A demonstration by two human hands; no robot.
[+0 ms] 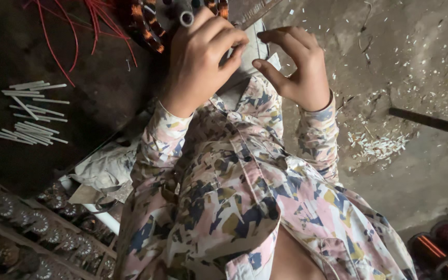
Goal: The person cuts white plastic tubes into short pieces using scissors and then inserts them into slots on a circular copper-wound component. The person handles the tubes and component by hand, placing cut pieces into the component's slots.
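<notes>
Top centre of frame, both hands are up against a copper-wound motor coil (149, 28) that is cut off by the upper edge. Left hand (200, 59) has its grip closed tight, fingers curled over to the right. What it encloses is hidden, so cannot tell if it holds anything. A grey tube end (186, 18) shows just above its knuckles, touching or very near. Right hand (299, 67) has a wide, loose grip, thumb and fingers curved and apart, nothing in it. It hovers just beside the left fingertips, over a pale flat strip (257, 46) between the two hands. Red wires (73, 31) fan out from the coil at upper left.

Left of frame, white thin sticks (32, 111) lie in a loose heap on the dark worktop (105, 88), well apart from the hands. White scraps (379, 145) are scattered on the floor at right. Copper wire spools (442, 249) sit at lower right, a row of round motor parts (27, 228) at lower left.

Judgement: step looks like fiddling at the coil edge, left hand bracing, right hand free. Any further move calls for a fine pinch from the right hand, close beside the left.
</notes>
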